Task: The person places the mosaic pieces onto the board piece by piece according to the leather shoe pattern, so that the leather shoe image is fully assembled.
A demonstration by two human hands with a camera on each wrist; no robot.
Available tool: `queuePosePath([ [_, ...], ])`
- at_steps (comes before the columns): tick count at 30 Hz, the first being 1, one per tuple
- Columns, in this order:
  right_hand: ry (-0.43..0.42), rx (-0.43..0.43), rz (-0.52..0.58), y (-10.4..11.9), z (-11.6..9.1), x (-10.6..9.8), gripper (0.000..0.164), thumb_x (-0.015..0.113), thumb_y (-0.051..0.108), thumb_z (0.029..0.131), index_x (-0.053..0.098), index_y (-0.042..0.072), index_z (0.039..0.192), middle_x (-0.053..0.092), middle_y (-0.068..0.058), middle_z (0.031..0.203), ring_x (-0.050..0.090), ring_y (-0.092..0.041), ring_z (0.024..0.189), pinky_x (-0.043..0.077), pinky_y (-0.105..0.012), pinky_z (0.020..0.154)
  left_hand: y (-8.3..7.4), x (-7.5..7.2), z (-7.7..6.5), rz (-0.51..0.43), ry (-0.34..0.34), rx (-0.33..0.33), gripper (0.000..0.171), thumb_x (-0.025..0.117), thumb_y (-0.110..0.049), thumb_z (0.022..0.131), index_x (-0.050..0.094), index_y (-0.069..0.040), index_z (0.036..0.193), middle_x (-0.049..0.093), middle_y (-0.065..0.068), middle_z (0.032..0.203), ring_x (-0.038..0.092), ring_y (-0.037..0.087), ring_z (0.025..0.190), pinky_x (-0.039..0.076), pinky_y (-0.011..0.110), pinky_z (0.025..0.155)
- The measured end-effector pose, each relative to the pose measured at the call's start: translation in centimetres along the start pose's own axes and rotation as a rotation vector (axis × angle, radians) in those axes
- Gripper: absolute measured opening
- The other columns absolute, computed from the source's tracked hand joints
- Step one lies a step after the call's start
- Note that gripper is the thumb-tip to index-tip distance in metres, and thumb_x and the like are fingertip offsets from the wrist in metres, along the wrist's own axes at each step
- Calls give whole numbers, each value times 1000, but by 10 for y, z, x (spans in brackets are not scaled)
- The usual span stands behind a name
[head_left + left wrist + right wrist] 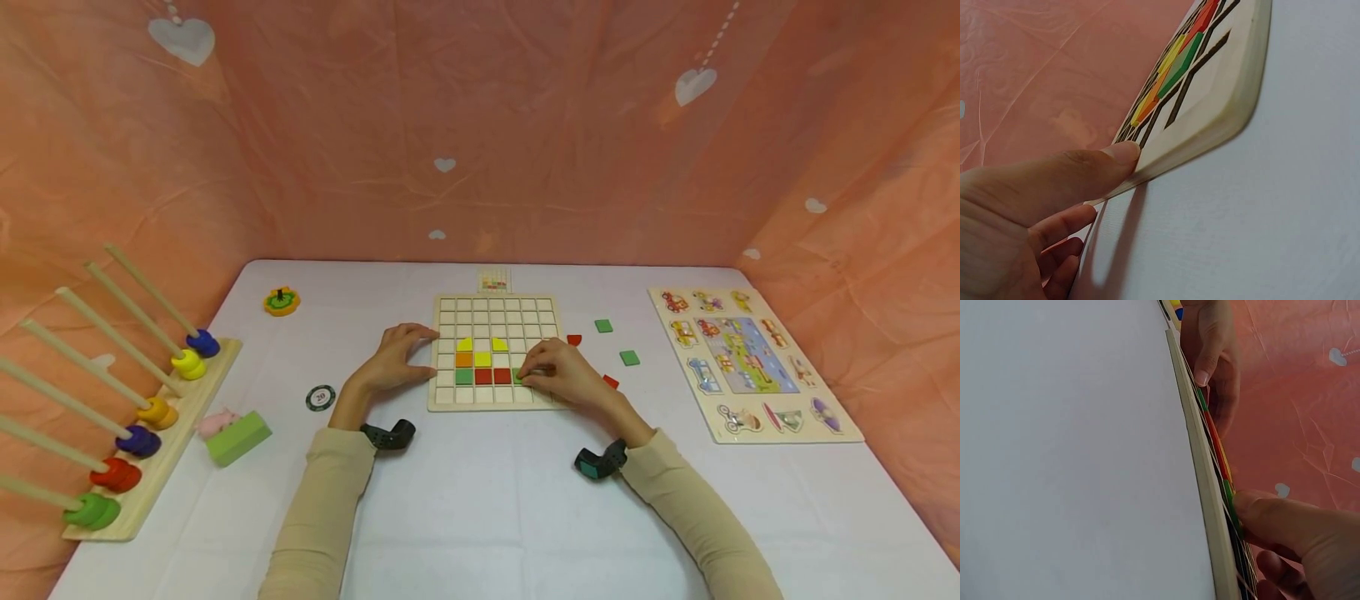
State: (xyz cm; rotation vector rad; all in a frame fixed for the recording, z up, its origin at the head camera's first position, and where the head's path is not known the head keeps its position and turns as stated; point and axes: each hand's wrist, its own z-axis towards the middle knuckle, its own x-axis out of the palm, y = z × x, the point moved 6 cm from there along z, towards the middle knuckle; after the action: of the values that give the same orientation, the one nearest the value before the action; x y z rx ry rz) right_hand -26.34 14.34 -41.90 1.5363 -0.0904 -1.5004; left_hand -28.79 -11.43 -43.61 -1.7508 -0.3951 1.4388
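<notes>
A wooden grid board (pixel 495 403) lies in the middle of the table, with yellow, orange, green and red tiles in some of its cells. My left hand (pixel 392 360) rests at the board's left edge, thumb and index finger spread apart along it; the thumb (pixel 1121 154) touches the rim in the left wrist view. With my right hand (pixel 564 372) I pinch a green tile (pixel 517 377) at the right end of the row holding two red tiles (pixel 492 377). In the right wrist view the thumb presses on that green tile (pixel 1229 492).
Loose green tiles (pixel 629 358) and red tiles (pixel 611 382) lie right of the board; a small pattern card (pixel 494 280) sits behind it. A peg puzzle (pixel 693 392) is at right. At left are a ring stacker (pixel 168 454), green block (pixel 238 438), chip (pixel 320 397) and yellow-green toy (pixel 281 302).
</notes>
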Motion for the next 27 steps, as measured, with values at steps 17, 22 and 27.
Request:
queuePosePath([
  [17, -212, -64, -32, -12, -9, -47, 26, 70, 4, 80, 67, 2, 106, 61, -14, 93, 54, -25, 77, 46, -31, 65, 2, 0, 1, 12, 2, 8, 59, 73, -16, 78, 50, -9, 132, 34, 15, 140, 18, 34, 133, 16, 56, 108],
  [22, -286, 3, -75, -28, -17, -70, 29, 70, 2, 80, 66, 1, 108, 61, -17, 99, 54, -27, 83, 47, -33, 68, 1, 0, 1, 7, 6, 7, 59, 73, -15, 78, 50, -9, 132, 34, 15, 140, 17, 34, 134, 16, 57, 108],
  [27, -337, 148, -87, -50, -24, -82, 29, 69, 5, 82, 64, 0, 110, 59, -19, 104, 56, -29, 89, 47, -41, 74, 0, 0, 1, -4, 5, 10, 59, 74, -14, 78, 51, -9, 132, 34, 15, 140, 17, 34, 134, 16, 57, 108],
])
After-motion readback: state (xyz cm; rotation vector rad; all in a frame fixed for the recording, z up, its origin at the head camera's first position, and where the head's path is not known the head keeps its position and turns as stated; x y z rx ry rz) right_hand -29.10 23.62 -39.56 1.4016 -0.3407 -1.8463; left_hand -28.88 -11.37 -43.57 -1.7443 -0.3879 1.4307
